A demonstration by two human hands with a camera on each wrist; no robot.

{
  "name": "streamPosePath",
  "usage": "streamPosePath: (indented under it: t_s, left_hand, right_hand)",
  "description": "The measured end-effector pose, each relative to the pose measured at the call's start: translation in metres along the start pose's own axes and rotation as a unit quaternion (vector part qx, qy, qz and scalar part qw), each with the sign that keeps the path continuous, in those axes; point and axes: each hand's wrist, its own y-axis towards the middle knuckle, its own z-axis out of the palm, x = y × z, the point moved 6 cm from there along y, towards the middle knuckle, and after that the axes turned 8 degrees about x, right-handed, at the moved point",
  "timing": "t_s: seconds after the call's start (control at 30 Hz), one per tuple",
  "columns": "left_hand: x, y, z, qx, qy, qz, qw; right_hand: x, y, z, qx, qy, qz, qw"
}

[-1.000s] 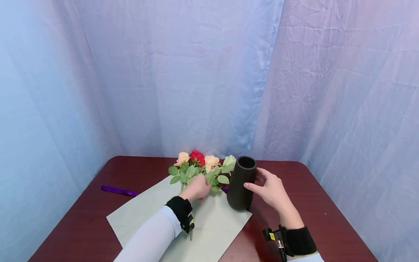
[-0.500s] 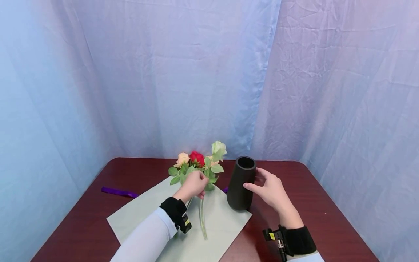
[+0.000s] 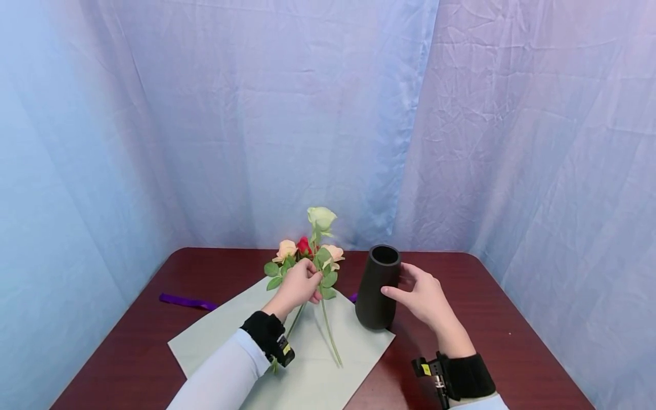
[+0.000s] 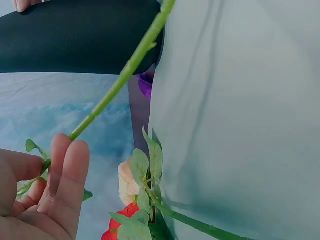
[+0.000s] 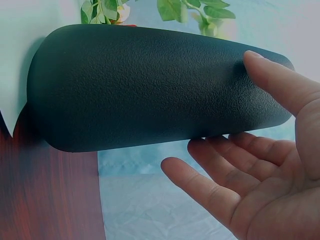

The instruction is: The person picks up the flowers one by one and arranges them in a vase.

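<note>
In the head view my left hand [image 3: 298, 283] pinches the stem of a pale green-white rose [image 3: 322, 218], its bloom raised above the other flowers. The stem [image 4: 120, 82] slants across the left wrist view, clear of the paper. Beside the hand lie a red rose [image 3: 304, 246] and peach roses [image 3: 286, 249], partly covered by leaves and fingers. My right hand [image 3: 427, 293] holds a tall black vase [image 3: 376, 293] near its upper part. In the right wrist view its thumb lies on one side and its fingers touch the other. The vase stands upright on the paper's right corner.
A pale green wrapping paper sheet [image 3: 302, 384] covers the middle of the dark red-brown table [image 3: 492, 319]. A purple ribbon [image 3: 187, 300] sticks out at the paper's left; another purple bit shows by the vase. Blue-lilac curtains [image 3: 307, 114] stand behind.
The left hand has lifted the pale green-white rose up and to the left, out from among the other flowers and away from the vase. The right hand and vase have stayed in place.
</note>
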Motion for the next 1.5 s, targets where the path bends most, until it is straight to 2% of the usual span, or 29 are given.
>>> streamPosePath:
  t_s: [0.17,0.33,0.57,0.7,1.03,1.5]
  left_hand:
    - [0.000,-0.004,-0.003,-0.004,-0.021,0.005,0.9998]
    - [0.002,-0.007,-0.008,-0.024,-0.051,0.003,0.9984]
    - [0.012,-0.009,-0.016,-0.048,-0.095,-0.009,0.9942]
    - [0.018,-0.010,-0.022,-0.064,-0.105,-0.014,0.9923]
    - [0.018,-0.017,-0.041,-0.103,-0.134,-0.021,0.9854]
    - [0.011,-0.029,-0.075,-0.147,-0.180,0.002,0.9726]
  right_hand:
    - [0.000,0.001,0.001,0.001,0.001,-0.002,1.0000]
    - [0.000,0.001,0.001,0.000,0.000,-0.002,1.0000]
    - [0.000,0.002,0.002,0.001,0.002,0.001,1.0000]
    - [0.000,0.001,0.002,0.001,0.003,0.001,1.0000]
    - [0.000,0.000,0.001,0.003,0.004,-0.001,1.0000]
    - [0.000,0.000,0.001,0.004,0.009,0.002,1.0000]
